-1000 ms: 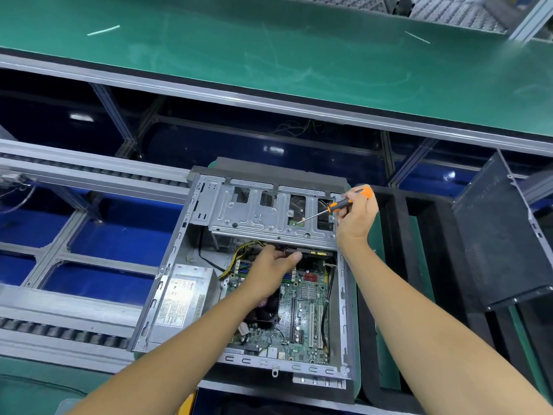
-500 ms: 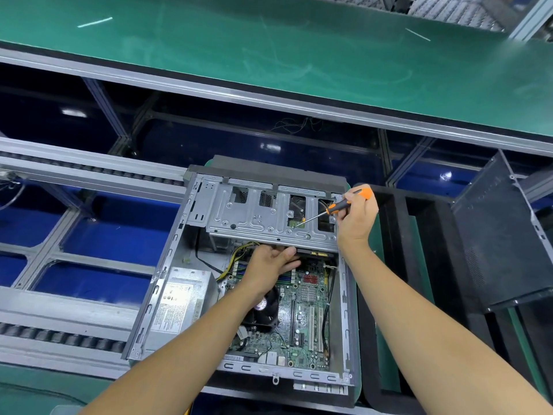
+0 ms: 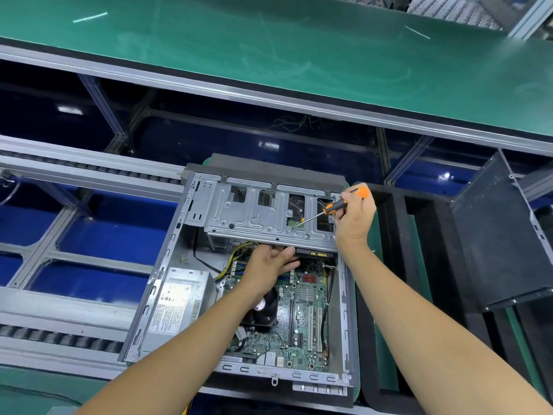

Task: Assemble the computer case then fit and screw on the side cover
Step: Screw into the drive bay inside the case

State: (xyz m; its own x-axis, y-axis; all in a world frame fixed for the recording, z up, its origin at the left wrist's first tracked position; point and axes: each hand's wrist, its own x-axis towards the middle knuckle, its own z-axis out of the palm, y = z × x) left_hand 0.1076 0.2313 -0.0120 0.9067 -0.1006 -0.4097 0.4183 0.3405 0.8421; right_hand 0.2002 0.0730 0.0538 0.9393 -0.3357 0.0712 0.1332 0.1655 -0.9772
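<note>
Head view: right hand (image 3: 354,218) pinches screwdriver (image 3: 335,206), tip on drive cage (image 3: 254,217), frame centre. Left hand (image 3: 270,265) fingertips hidden under cage, grip unclear. Case (image 3: 239,280) open; cover (image 3: 496,244) leans at right.

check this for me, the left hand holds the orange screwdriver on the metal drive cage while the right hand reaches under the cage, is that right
Not quite: the hands are swapped. In the head view the right hand holds the orange screwdriver with its tip on the metal drive cage, while the left hand reaches under the cage's front edge.
</note>
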